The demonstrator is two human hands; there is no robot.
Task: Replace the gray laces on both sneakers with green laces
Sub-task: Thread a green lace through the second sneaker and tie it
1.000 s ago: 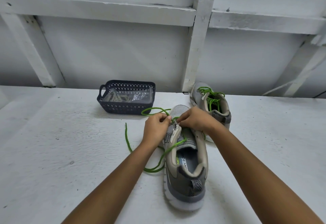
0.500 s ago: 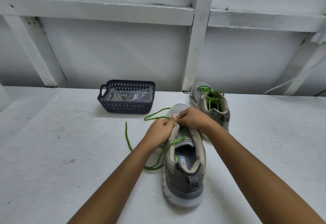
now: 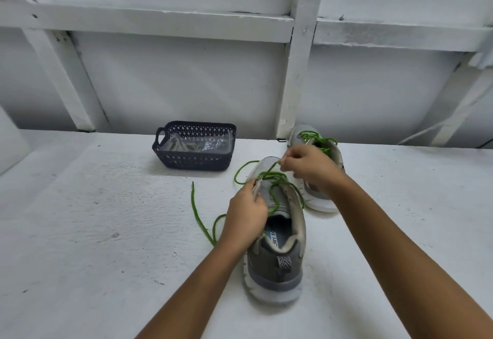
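Observation:
A gray sneaker stands heel-toward-me on the white table, partly threaded with a green lace whose loose end trails off to the left. My left hand pinches the sneaker's left eyelet flap. My right hand is raised above the toe, pinching a strand of the green lace taut. A second gray sneaker with green laces sits behind, partly hidden by my right hand.
A dark perforated basket stands at the back left of the sneakers, holding pale laces and a clear bag. A white wall with wooden beams closes the table's far edge.
My right hand has lifted away from the eyelets, up and to the right, drawing the green lace through. My left hand has stayed on the sneaker's left flap.

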